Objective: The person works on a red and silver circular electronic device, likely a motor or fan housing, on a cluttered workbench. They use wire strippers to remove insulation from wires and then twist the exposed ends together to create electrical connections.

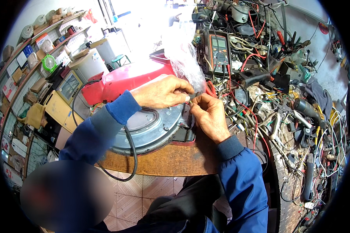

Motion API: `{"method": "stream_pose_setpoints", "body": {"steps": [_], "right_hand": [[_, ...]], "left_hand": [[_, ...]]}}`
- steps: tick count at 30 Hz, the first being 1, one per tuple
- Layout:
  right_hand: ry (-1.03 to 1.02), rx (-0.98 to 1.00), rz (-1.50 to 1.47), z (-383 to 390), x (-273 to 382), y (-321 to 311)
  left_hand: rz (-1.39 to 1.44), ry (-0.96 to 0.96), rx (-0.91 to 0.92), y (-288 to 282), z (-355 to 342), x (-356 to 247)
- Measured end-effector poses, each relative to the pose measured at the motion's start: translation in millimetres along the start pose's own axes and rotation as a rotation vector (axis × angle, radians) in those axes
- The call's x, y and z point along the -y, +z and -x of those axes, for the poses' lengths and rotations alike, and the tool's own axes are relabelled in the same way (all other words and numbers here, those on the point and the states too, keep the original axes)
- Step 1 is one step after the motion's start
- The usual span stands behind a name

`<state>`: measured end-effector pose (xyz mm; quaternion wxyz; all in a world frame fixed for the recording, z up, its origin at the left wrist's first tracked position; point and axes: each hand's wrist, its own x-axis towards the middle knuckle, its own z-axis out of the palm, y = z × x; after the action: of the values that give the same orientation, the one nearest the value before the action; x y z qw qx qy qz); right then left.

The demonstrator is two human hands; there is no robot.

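My left hand (163, 92) reaches over an opened appliance with a round grey metal plate (159, 135), its thumb and fingers pinched together. Facing it, my right hand (210, 116) pinches too, its fingertips almost touching the left ones. Between them is something tiny, perhaps a wire end, too small to make out. A curved ridge and several screws show on the plate, which sits in a dark red rim. Behind the left hand lies a glossy red housing (128, 79). A thick black cord (135, 155) loops under my left forearm and over the table edge.
The wooden table (163, 161) ends close to my lap. A multimeter (218, 52) with red leads stands behind my right hand, beside a clear plastic bag (182, 50). Tangled wires, pliers and tools crowd the right-hand bench (284, 171). Laden shelves (39, 58) line the left wall.
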<state>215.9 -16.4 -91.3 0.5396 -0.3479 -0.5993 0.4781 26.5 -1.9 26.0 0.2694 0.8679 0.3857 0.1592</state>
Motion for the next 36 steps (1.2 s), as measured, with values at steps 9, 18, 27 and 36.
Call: {"method": "stream_pose_setpoints", "body": {"steps": [9, 18, 27, 36], "right_hand": [[0.019, 0.013, -0.013, 1.4, 4.0, 2.0], [-0.13, -0.134, 0.075, -1.6, 2.0, 2.9], [-0.257, -0.179, 0.194, -2.5, 2.5, 5.9], [-0.374, -0.191, 0.337, -5.0, 8.2, 4.6]], "left_hand": [[0.002, -0.111, 0.031, 0.2, -1.9, 5.1], [-0.111, 0.02, -0.066, 5.3, -0.5, 4.5], [-0.209, 0.029, -0.114, 6.1, -0.6, 4.1], [-0.205, 0.031, -0.118, 7.3, -3.0, 6.5]]}}
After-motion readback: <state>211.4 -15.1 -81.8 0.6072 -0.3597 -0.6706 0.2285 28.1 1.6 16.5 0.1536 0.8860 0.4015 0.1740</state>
